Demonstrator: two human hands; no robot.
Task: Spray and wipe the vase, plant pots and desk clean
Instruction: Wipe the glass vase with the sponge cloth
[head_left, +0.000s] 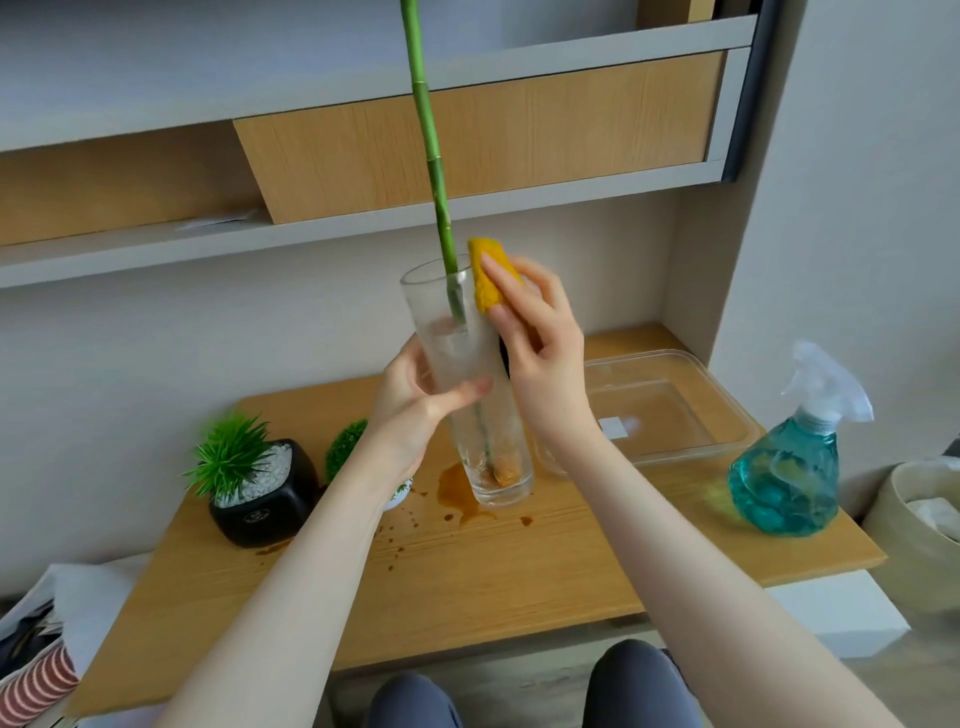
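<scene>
Vase tilted above desk, left hand gripping its middle, right hand pressing cloth near its rim. Brown spills and pots seem not yet wiped.

Single head-worn view, looking forward and down, close over the desk, hands mid-frame
</scene>
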